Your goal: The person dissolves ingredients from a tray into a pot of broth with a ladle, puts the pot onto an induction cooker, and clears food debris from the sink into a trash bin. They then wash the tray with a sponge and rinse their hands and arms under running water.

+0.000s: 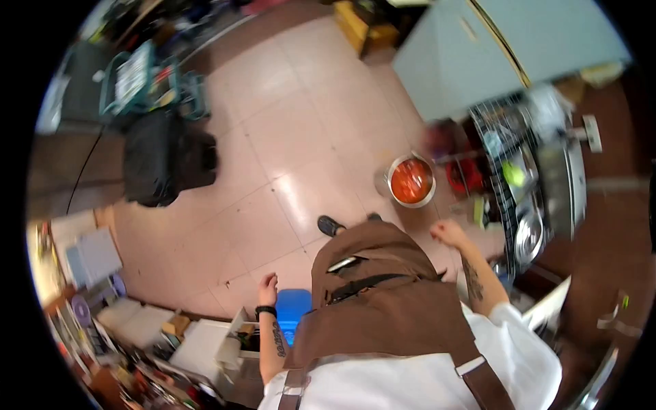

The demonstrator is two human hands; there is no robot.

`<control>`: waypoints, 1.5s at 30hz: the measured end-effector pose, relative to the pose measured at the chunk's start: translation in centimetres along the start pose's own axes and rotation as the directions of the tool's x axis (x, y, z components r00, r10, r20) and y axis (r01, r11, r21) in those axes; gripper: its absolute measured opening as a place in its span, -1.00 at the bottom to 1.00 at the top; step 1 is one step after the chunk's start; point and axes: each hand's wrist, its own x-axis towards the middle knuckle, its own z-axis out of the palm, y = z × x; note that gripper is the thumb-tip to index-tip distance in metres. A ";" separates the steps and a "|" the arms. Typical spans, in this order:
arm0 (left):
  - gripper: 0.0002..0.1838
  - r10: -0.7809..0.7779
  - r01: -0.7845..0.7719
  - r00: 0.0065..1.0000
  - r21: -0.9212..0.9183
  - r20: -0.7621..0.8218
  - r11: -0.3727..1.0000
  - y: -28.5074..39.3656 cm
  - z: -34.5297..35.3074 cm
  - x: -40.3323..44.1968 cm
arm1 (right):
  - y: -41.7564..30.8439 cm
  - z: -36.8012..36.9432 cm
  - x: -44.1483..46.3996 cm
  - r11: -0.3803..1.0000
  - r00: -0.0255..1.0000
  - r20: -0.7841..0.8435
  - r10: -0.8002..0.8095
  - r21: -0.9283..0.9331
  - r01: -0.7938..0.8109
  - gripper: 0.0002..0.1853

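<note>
My left hand [268,288] hangs beside the brown apron [396,307], near a blue container [294,305]; its fingers are loosely curled and it seems to hold nothing, though it is small in view. On the other side, my right hand [447,234] is out over the floor with its fingers curled in; whether anything is inside them is hidden. Just beyond it, a metal pot [383,183] with bright red-orange contents stands on the tiled floor, apart from the hand.
A black bin [164,160] stands at the left below teal baskets [130,82]. On the right are a black wire rack [502,184] with metal lids and a pale fridge [451,61]. Drawers and a cluttered counter [198,348] lie at the lower left.
</note>
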 end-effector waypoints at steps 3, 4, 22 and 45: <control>-0.76 -0.223 0.225 0.974 -0.145 0.029 0.964 -5.0 -1.0 0.7 | -3.3 -1.6 1.9 0.984 0.985 -0.148 0.094 -0.137 -0.114 -0.69; -0.78 -0.254 0.256 0.964 -0.011 0.074 0.967 -6.3 -1.1 0.0 | -1.9 -1.3 3.6 0.982 0.983 -0.151 0.102 -0.146 -0.124 -0.69; -0.70 -0.424 0.284 0.884 0.490 0.199 0.824 -20.5 6.8 -8.3 | 11.2 1.0 40.4 0.629 0.948 -0.096 0.302 -0.728 -0.274 -0.74; -0.76 -0.219 0.038 0.937 0.546 0.271 0.837 -9.8 5.3 3.5 | 15.4 5.1 8.9 0.844 0.826 -0.369 0.426 -0.168 -0.510 -0.66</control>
